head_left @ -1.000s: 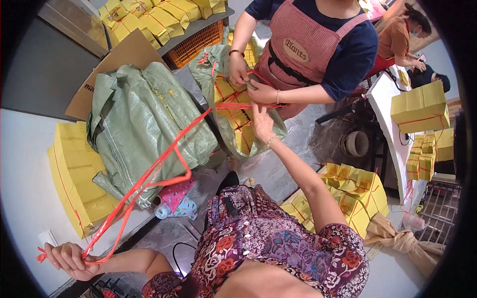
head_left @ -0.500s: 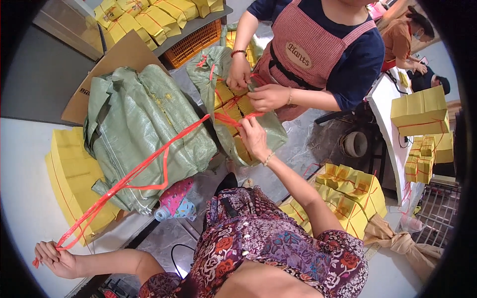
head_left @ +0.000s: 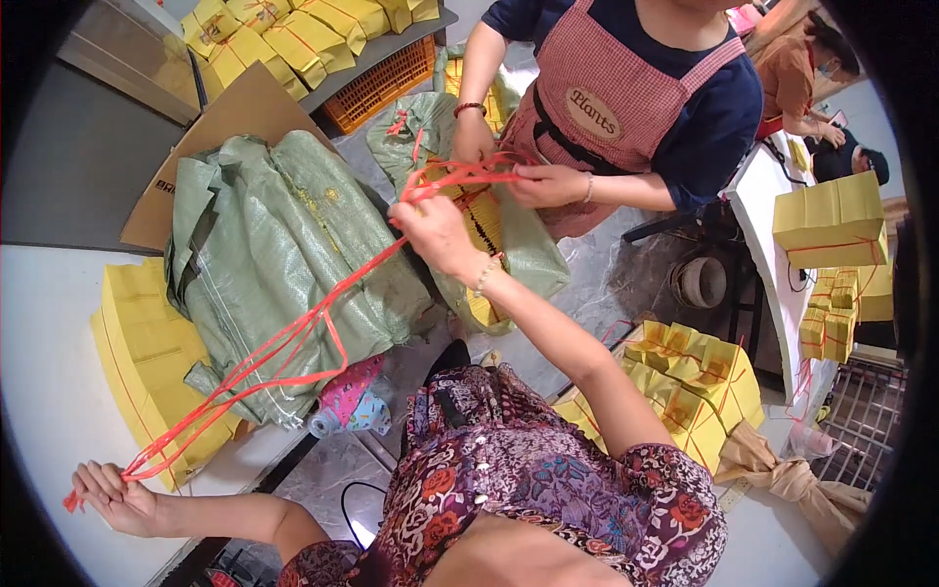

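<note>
Red plastic twine [head_left: 293,338] runs taut in several strands between my two hands. At the far lower left, my left hand [head_left: 112,501] is closed around its end. My right hand [head_left: 437,232] grips the strands near an open green woven sack [head_left: 533,256] holding yellow paper bundles [head_left: 484,220]. Across from me, a co-worker in a checked apron [head_left: 587,108] holds the same twine in one hand [head_left: 553,184]; their other hand [head_left: 473,139] is partly behind it. A large green woven sack [head_left: 293,230] stands below the stretched twine.
A yellow paper stack [head_left: 156,362] sits left on a white surface. More yellow bundles [head_left: 685,382] are at my right. Yellow packs on a shelf stand over an orange crate [head_left: 381,86]. A white table [head_left: 758,205] and bucket [head_left: 700,282] are right; another person works beyond.
My right hand has moved left and up with the twine, lifting it off the open sack. The co-worker's hands have moved apart, one drawing strands rightward. My left hand stays nearly in place.
</note>
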`<state>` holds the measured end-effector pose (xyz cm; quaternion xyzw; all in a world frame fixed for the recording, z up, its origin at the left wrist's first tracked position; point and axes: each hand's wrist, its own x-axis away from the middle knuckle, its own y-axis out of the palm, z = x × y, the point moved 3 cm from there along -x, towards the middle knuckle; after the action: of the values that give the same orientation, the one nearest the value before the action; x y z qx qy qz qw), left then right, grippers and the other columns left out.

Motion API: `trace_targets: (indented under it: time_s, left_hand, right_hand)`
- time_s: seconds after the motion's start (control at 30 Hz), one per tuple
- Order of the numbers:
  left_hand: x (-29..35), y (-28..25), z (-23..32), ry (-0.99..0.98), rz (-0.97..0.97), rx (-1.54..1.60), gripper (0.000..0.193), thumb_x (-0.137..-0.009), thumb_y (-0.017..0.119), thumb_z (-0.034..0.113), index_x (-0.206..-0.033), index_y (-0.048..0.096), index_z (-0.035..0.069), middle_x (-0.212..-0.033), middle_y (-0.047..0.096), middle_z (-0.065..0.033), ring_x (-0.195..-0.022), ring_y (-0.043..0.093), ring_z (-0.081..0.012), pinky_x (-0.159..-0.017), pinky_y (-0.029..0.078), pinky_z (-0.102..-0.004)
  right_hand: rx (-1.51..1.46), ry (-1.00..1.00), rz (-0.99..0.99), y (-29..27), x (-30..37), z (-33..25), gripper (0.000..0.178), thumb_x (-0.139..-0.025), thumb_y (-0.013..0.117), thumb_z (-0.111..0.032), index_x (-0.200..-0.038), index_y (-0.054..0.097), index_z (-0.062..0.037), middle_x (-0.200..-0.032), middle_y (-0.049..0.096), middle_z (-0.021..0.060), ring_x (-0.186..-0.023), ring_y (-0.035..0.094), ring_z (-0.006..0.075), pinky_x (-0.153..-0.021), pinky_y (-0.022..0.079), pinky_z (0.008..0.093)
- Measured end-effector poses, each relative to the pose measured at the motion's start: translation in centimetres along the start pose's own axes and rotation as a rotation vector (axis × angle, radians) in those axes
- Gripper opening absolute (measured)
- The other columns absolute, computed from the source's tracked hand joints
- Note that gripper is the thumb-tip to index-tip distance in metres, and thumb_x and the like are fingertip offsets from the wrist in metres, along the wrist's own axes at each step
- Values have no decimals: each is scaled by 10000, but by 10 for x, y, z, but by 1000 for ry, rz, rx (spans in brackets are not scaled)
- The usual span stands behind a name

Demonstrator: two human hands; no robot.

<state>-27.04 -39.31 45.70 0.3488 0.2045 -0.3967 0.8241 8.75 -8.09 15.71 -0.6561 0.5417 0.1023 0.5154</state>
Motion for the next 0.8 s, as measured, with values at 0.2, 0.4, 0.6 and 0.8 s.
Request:
trace_targets:
  time_s: [0.2,0.4,0.6,0.8]
  left_hand:
    - [6,62,-56,-241,-36,-61,110,-953,421,84,-953,455,-20,-685,314,3,-511,223,-54,-404,203,-198]
    - [68,131,-179,-967,-416,-202,295,-886,546,193,-1114,496,12,-894,513,-21,-637,451,-48,-513,363,-162]
    - [171,219,-290,-1158,-1162,-360,220,-953,442,222,-911,538,28,-737,504,0,-669,466,-89,-600,404,-245]
    - [273,217,-402,-1003,-1386,-446,245,-935,411,207,-845,546,24,-741,581,-81,-709,578,-193,-650,456,-332]
  right_hand:
    - [-73,-79,-285,42,-4,-29,157,-735,543,-92,-887,505,-80,-898,523,106,-861,536,280,-703,433,385]
    - [113,-26,-728,89,57,-35,223,-744,554,-124,-962,543,-77,-992,540,120,-974,538,286,-756,469,392]
    - [-421,228,-429,29,104,-47,291,-740,502,-37,-1016,588,-74,-1051,543,176,-1029,506,354,-849,429,436]
    - [-388,419,-449,-55,127,-50,331,-635,493,91,-912,600,-56,-1064,534,170,-1023,501,340,-849,425,400]
